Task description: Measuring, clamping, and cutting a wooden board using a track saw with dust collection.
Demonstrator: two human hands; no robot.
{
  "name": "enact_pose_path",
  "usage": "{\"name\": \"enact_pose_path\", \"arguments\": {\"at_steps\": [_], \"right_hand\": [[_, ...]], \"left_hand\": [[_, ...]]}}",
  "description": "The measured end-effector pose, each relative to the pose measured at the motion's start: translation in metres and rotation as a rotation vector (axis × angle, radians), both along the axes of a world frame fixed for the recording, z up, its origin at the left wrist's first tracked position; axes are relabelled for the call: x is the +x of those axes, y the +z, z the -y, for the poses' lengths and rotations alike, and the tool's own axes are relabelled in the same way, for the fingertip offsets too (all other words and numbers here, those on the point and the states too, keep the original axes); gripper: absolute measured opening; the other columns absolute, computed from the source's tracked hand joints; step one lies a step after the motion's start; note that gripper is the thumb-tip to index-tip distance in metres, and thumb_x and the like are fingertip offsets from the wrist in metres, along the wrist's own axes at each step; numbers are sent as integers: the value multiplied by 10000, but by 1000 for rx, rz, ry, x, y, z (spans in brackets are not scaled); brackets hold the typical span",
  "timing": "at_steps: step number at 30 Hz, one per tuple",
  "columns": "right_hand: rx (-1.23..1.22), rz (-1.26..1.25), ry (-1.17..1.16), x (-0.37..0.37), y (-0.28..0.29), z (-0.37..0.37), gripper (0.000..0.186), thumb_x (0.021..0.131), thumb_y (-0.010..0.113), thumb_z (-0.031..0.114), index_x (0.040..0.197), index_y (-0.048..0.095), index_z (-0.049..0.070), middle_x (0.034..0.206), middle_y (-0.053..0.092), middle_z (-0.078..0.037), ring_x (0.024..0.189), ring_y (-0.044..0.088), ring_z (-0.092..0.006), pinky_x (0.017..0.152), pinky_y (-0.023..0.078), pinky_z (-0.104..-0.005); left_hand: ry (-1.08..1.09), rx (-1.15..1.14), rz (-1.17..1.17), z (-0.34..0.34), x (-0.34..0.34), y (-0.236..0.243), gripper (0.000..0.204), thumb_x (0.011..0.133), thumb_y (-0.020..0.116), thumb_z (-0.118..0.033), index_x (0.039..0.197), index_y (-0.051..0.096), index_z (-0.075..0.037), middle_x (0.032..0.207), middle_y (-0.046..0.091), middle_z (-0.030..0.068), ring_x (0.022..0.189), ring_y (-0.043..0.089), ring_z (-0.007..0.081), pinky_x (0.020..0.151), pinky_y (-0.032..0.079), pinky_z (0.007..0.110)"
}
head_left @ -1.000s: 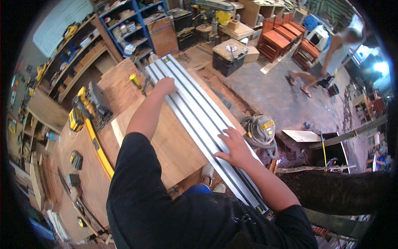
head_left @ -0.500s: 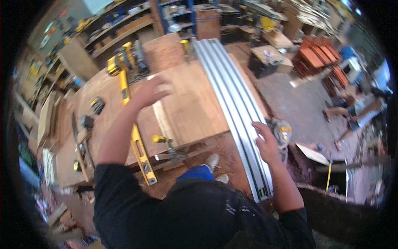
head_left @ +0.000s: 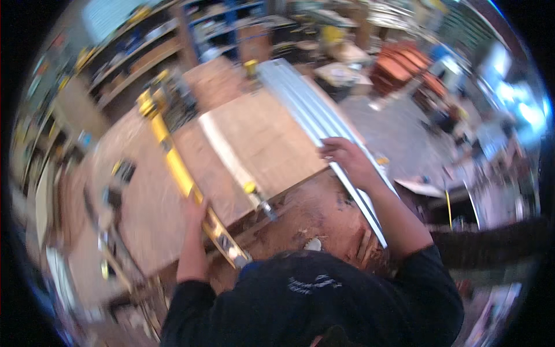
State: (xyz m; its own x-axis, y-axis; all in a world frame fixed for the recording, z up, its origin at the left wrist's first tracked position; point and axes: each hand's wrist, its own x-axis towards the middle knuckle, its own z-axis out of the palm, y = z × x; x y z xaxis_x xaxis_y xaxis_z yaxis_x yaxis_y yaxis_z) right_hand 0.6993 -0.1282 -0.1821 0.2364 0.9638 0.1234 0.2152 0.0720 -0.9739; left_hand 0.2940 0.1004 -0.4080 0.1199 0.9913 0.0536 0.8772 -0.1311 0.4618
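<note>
My left hand (head_left: 195,213) is at the long yellow spirit level (head_left: 173,159), its fingers closed against the left side, though motion blurs them. My right hand (head_left: 345,156) reaches across the long silver guide rail (head_left: 289,92), fingers curled over its left edge; hand and forearm cover part of the rail. Between them lies a sheet of plywood (head_left: 266,139), with a pale wood strip (head_left: 222,147) along its left side. A yellow-handled clamp (head_left: 251,188) sits at the near end of the strip. Another yellow-handled clamp (head_left: 251,67) stands at the far edge.
Power tools (head_left: 167,92) stand at the workbench's far left. A tape measure (head_left: 124,170) and hand tools lie on the bench (head_left: 150,214) to the left. Shelves (head_left: 139,66) line the back. Orange stacked pieces (head_left: 400,65) and blurred people are on the right.
My left hand has come down and back from above the bench to the spirit level. My right hand has shifted from the rail's right side across to its left edge. The view has turned.
</note>
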Motion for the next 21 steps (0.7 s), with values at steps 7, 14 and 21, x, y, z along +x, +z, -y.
{"name": "enact_pose_path", "arguments": {"at_steps": [7,14,21], "right_hand": [[23,241,-48,-96,33,-43,491,932,545,417,1194,548,2,1115,604,-144,1022,582,-220,878,467,-348],[-154,487,59,-154,64,-92,553,908,546,489,1214,539,28,1136,604,-153,1054,581,-261,908,455,-361],[-249,623,226,-151,64,-175,581,888,578,481,1280,495,59,1185,584,-166,1096,571,-267,935,447,-377]], "left_hand": [[-138,203,192,-43,-70,-14,797,610,671,-72,1369,428,-74,1350,432,233,1142,512,358,984,419,409],[-217,-41,448,-63,-223,-1,679,632,614,-40,1299,491,-38,1204,528,236,1095,527,326,960,422,392],[-107,-111,276,-26,-283,11,550,664,630,-37,1208,545,-50,1302,457,262,1209,464,366,1019,375,419]]}}
